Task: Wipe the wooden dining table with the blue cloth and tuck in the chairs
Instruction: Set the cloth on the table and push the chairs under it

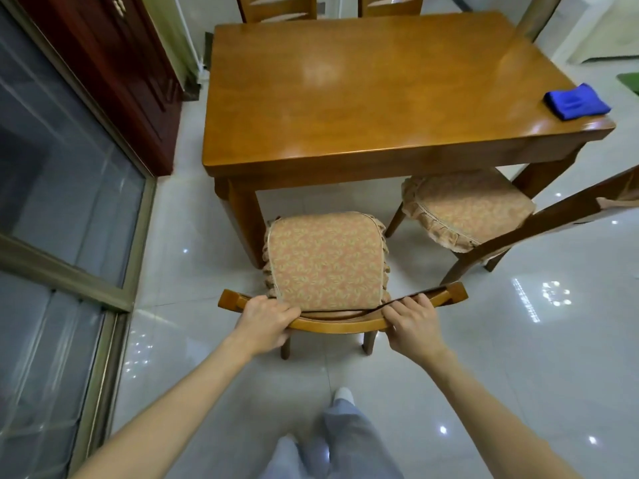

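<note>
Near chair stands at the near-left end of the table, seat front about at the table edge, most of it out on the tiled floor. Left grip and right grip are each wrapped round the curved top rail, one toward each end, fingers curled over the top. Solid wood frame: likely stiff, fairly heavy, won't flex. The rail is the sensible hold, and two hands keep it square. Tile looks glossy, so legs should slide easily but could skid or scrape. Seat cushion is soft and frilled, not a place to push. Second chair at right sits angled, seat partly under the table. Blue cloth lies folded on the table's near-right corner: soft, light, neither grip on it.
</note>
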